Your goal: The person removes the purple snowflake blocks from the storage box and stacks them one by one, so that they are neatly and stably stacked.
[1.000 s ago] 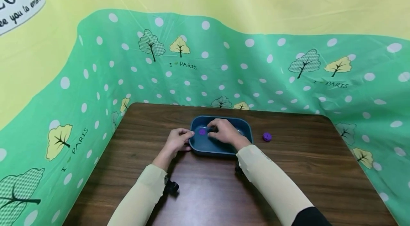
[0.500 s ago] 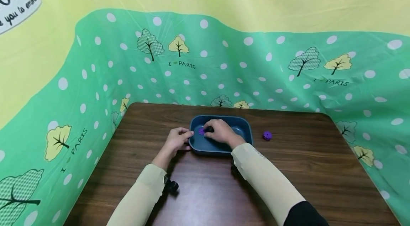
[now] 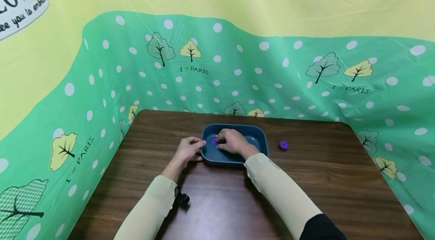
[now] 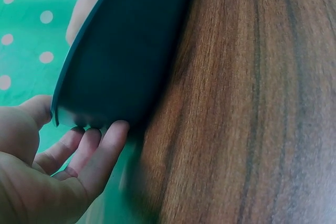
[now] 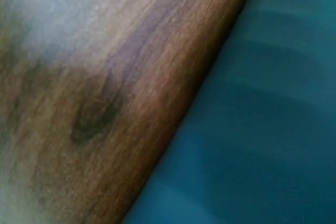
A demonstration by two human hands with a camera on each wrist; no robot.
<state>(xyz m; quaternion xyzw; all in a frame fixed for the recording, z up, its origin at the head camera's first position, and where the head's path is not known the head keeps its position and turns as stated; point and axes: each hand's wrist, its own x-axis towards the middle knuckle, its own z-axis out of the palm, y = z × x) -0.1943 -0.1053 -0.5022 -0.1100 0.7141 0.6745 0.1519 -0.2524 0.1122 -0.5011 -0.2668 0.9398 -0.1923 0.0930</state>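
Observation:
A dark blue rectangular tray sits on the table. At its left end my left hand grips the wall, with the thumb at the rim and the fingers against the outside, as the left wrist view shows. My right hand reaches down inside the tray, fingers bent and thumb apart from the forefinger. Its fingertips are at a small purple piece, partly covered by them; whether they pinch it is unclear. In the right wrist view only the tray's outer wall and the table show, blurred.
A round purple notched piece lies on the brown wooden table, right of the tray. Behind and to the left hangs a green and yellow printed cloth. A small black device is strapped at the left wrist.
My right hand has shifted slightly left inside the tray, bringing its fingertips to the purple piece. The left hand and the tray stay where they were.

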